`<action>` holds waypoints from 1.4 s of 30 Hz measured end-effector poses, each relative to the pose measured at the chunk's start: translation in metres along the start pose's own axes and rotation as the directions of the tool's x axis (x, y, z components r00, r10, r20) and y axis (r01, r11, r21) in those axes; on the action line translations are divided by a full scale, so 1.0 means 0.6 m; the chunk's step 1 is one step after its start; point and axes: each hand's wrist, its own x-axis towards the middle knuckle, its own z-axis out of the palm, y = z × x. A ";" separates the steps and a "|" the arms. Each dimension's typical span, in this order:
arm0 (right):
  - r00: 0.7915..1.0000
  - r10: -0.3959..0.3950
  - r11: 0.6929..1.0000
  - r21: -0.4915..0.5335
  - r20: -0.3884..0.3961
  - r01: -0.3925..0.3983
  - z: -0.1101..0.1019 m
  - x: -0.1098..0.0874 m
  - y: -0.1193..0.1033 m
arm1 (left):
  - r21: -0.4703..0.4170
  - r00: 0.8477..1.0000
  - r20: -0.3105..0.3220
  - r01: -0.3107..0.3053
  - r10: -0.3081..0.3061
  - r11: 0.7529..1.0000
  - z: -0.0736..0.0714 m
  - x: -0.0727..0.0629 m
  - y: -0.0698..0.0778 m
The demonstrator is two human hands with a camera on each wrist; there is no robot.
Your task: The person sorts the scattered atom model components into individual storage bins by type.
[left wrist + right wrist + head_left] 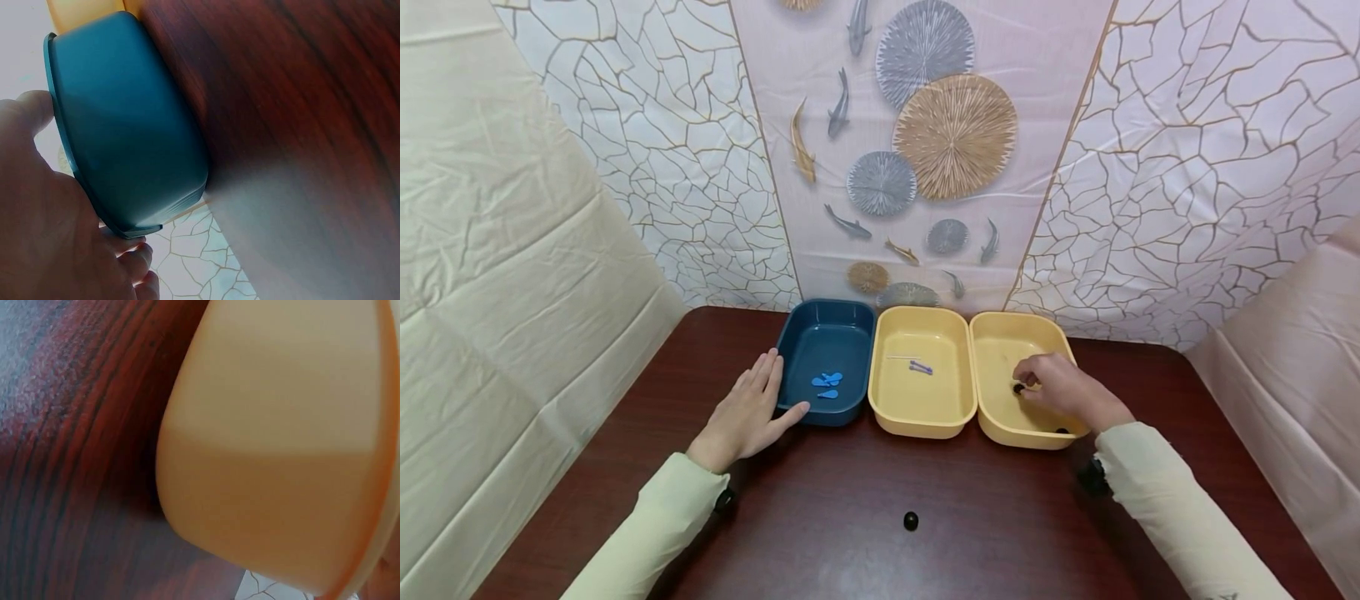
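Note:
My left hand (741,417) rests on the left rim of a dark blue bin (831,312), its fingers straight and thumb spread along the front corner. Inside that bin lie several small blue teardrop-shaped pieces (827,394). Reaching into the right-hand yellow bin (1022,437), my right hand (1060,387) pinches a small black round piece (1018,388) between thumb and fingers. Another black piece (1062,431) shows at that bin's near right corner. In the right wrist view the bin's outer wall (269,425) hides most of the hand.
Between the other two bins, a middle yellow bin (922,429) holds small purple pieces (920,367) and a thin white stick (902,357). One shiny black round piece (911,521) lies on the dark wooden table (820,533) in front. A patterned cloth (880,250) hangs behind.

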 end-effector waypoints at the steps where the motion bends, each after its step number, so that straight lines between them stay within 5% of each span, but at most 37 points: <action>1: 1.000 0.002 1.000 -0.006 -0.003 -0.002 -0.003 -0.001 0.000 | 0.000 1.000 0.000 0.000 0.000 1.000 0.000 0.000 0.000; 14: 0.996 -0.067 0.996 -0.057 -0.054 0.064 -0.071 -0.018 -0.054 | 0.014 1.000 0.004 0.000 0.000 1.000 -0.004 -0.001 -0.003; 24: 0.969 -0.233 0.966 -0.137 -0.084 0.220 -0.101 -0.036 -0.134 | 0.014 1.000 0.000 -0.002 0.002 1.000 -0.004 -0.001 -0.005; 42: 0.927 -0.373 0.926 -0.051 0.049 0.375 -0.048 -0.040 -0.249 | 0.013 1.000 0.009 -0.002 0.002 1.000 -0.003 -0.003 -0.004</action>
